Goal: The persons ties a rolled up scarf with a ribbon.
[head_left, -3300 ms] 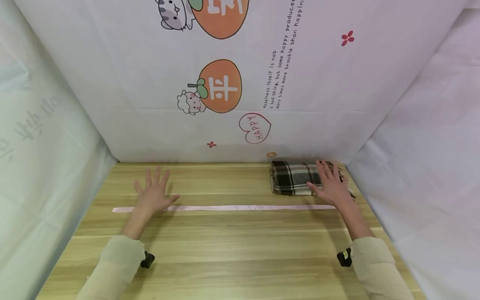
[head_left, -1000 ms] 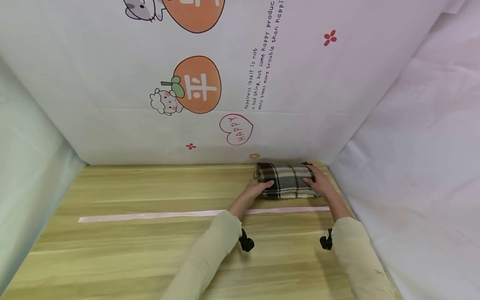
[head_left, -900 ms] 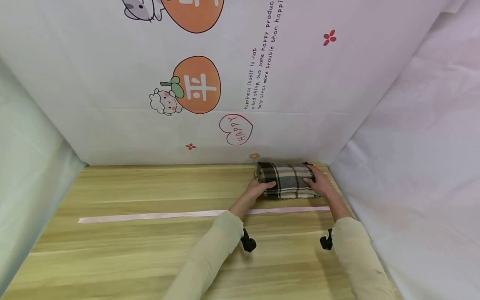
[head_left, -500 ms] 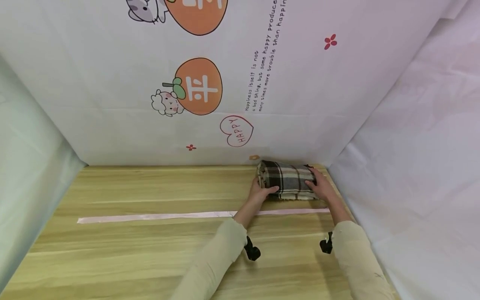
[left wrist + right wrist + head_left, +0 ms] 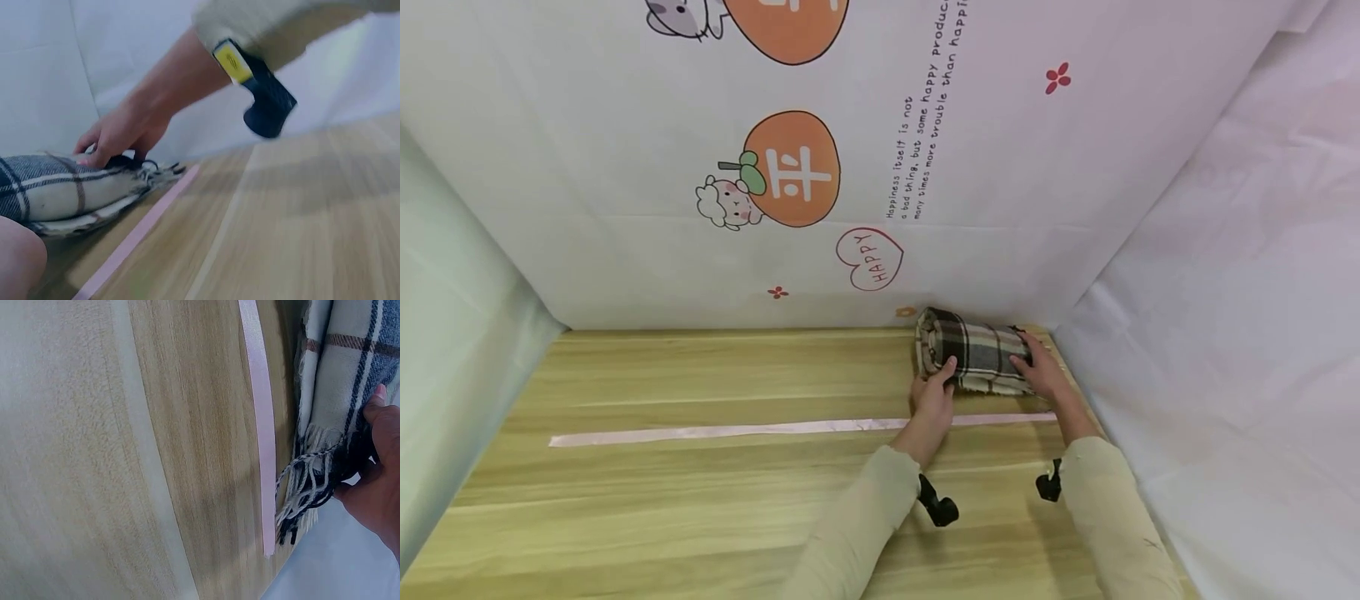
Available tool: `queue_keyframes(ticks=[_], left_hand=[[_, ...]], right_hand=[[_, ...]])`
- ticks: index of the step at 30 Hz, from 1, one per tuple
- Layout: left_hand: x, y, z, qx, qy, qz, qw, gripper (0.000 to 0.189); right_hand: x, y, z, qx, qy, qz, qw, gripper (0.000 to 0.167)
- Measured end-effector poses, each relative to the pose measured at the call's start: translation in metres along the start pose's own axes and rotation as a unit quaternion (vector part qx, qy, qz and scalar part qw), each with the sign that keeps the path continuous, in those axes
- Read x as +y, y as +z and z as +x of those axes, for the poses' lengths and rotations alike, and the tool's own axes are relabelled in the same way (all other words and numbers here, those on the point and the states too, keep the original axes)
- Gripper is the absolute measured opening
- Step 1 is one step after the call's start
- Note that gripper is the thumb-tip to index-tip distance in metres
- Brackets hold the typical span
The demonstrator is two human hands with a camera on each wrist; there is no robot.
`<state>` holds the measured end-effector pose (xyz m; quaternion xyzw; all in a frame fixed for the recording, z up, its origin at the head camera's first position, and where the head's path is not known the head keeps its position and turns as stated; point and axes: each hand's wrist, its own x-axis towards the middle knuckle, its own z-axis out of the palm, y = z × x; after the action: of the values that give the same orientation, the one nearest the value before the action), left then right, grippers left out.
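At the far right of the pale wood-grained table (image 5: 700, 487), near the white printed backdrop (image 5: 992, 258), you hold a rolled plaid cloth of black, grey, cream and brown (image 5: 987, 350) by its ends. Your left hand (image 5: 932, 408) grips the coiled end, thumb on top, other fingers mostly hidden; your right hand (image 5: 1043, 371) pinches the fringed end between thumb and fingers. Support both ends evenly and grip every layer, lest the coil slacken. The roll tilts, left end higher; its twisted tassels (image 5: 315, 469) hang loosely beside the flat pink ribbon (image 5: 722, 432).
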<state>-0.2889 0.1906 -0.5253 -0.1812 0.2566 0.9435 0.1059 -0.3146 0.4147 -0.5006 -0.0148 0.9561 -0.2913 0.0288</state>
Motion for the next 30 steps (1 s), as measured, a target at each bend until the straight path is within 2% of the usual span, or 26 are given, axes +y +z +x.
queue_keyframes(ticks=[2, 5, 10, 13, 15, 18, 21, 25, 27, 30], left_hand=[[-0.001, 0.004, 0.000, 0.005, -0.004, -0.017, 0.9998, 0.092], [-0.001, 0.009, 0.000, 0.011, -0.017, -0.020, 0.9996, 0.097], [0.000, 0.014, 0.002, 0.004, -0.009, 0.051, 0.9987, 0.106], [0.000, 0.017, 0.003, 0.000, 0.014, 0.100, 0.9949, 0.100], [0.000, 0.019, 0.006, -0.007, 0.019, 0.105, 0.9943, 0.091], [-0.001, 0.019, 0.010, -0.017, 0.011, 0.071, 0.9973, 0.084], [-0.003, 0.016, 0.014, -0.021, -0.017, 0.015, 0.9995, 0.090], [-0.002, 0.013, 0.014, -0.027, -0.036, -0.044, 0.9980, 0.096], [0.000, 0.013, 0.013, -0.032, -0.035, -0.061, 0.9970, 0.096], [0.005, 0.015, 0.012, -0.060, -0.042, -0.079, 0.9942, 0.091]], right_hand=[[-0.001, 0.000, 0.000, 0.001, -0.003, 0.003, 1.0000, 0.066], [-0.001, -0.001, 0.001, 0.003, -0.010, 0.003, 0.9999, 0.065], [-0.004, -0.001, 0.004, 0.007, -0.019, -0.009, 0.9998, 0.064], [-0.007, -0.002, 0.006, 0.010, -0.020, -0.015, 0.9996, 0.064], [-0.008, -0.002, 0.006, 0.013, -0.023, -0.018, 0.9995, 0.064], [-0.009, -0.002, 0.006, 0.025, -0.034, -0.025, 0.9988, 0.065], [-0.009, -0.002, 0.003, 0.047, -0.051, -0.033, 0.9970, 0.067], [-0.008, -0.002, 0.000, 0.068, -0.068, -0.050, 0.9941, 0.070], [-0.009, -0.004, -0.001, 0.071, -0.073, -0.051, 0.9935, 0.072], [-0.015, -0.012, -0.002, 0.078, -0.084, -0.051, 0.9921, 0.074]])
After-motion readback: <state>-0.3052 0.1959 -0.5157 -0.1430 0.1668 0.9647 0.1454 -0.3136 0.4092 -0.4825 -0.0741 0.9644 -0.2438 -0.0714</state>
